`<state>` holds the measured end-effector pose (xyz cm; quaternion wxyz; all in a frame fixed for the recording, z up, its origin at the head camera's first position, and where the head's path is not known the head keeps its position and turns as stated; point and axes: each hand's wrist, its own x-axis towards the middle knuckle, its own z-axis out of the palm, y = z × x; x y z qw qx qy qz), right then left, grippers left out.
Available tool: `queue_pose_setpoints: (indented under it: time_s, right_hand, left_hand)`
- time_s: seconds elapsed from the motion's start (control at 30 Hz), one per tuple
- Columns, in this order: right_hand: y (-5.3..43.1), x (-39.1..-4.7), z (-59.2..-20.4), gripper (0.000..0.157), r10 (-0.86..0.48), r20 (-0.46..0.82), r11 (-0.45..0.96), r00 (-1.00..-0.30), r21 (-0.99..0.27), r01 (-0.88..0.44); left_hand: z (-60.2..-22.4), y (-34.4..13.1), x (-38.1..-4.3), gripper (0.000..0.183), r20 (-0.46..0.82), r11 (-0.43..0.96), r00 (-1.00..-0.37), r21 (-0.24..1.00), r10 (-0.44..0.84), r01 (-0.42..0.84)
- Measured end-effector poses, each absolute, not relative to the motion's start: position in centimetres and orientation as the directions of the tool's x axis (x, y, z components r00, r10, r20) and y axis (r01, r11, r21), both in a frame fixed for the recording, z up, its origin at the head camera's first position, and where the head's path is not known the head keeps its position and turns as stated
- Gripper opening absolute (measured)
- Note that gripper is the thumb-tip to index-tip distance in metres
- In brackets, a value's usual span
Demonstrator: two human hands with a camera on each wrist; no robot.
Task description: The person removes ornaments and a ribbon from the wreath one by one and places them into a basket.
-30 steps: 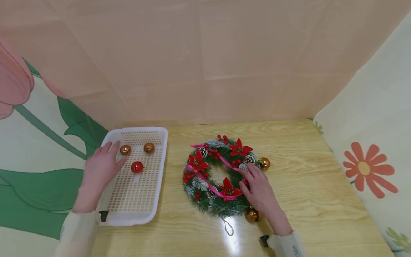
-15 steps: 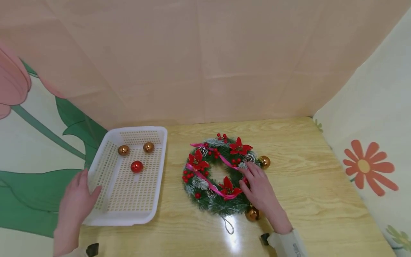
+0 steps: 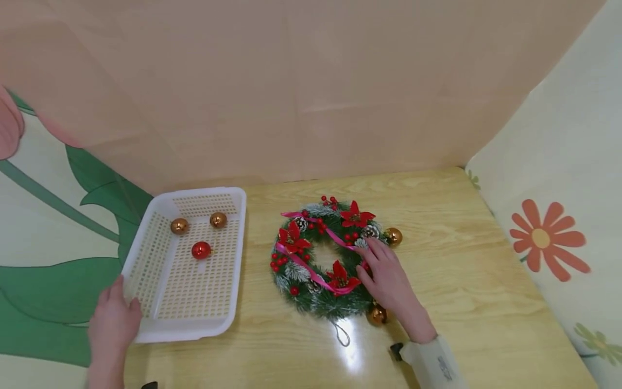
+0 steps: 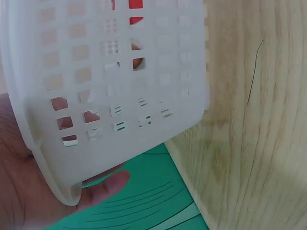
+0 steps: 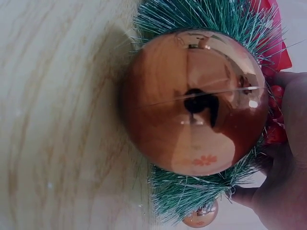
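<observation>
A white plastic basket [image 3: 233, 292] stands at the left of the table in the head view. My left hand [image 3: 113, 321] grips its near left corner. The left wrist view shows fingers [image 4: 112, 184] round the rim, beside the slotted wall. Inside the basket lie a red bauble [image 3: 201, 249] and two copper baubles, one on the left [image 3: 179, 226] and one on the right [image 3: 218, 220]. My right hand [image 3: 389, 281] rests on the right side of a green Christmas wreath [image 3: 320, 308] with red poinsettias, pine cones and pink ribbon.
Copper baubles lie at the wreath's right edge, one farther [image 3: 393, 236] and one nearer [image 3: 377, 315]. A cord loop [image 3: 342, 334] lies at its near edge on the wooden table [image 3: 466, 259]. Walls close in the back and both sides.
My left hand has moved from over the basket's left side back toward me, to its near left corner. The right hand stays on the wreath. The head view has shifted slightly.
</observation>
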<state>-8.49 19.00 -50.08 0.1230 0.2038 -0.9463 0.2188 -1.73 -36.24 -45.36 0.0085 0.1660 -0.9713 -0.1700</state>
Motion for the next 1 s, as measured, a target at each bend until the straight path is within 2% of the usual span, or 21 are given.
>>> queue_pose_setpoints:
  time_s: [0.57, 0.73, 1.0]
  right_hand:
    - [18.9, -8.4, -49.2, 0.041, -0.348, 0.270, 0.821, -0.898, -0.373, -0.431]
    - [19.8, -8.7, -47.9, 0.042, -0.390, 0.222, 0.785, -0.893, -0.426, -0.449]
    - [24.0, -10.8, -45.9, 0.042, -0.296, 0.317, 0.783, -0.901, -0.459, -0.419]
  left_hand:
    - [-45.0, -32.6, -0.5, 0.062, -0.016, 0.844, -0.924, 0.401, -0.381, -0.355]
    - [-44.6, -32.2, -0.4, 0.061, -0.016, 0.851, -0.924, 0.385, -0.382, -0.358]
    - [-44.0, -32.1, -0.3, 0.063, -0.045, 0.848, -0.917, 0.364, -0.396, -0.385]
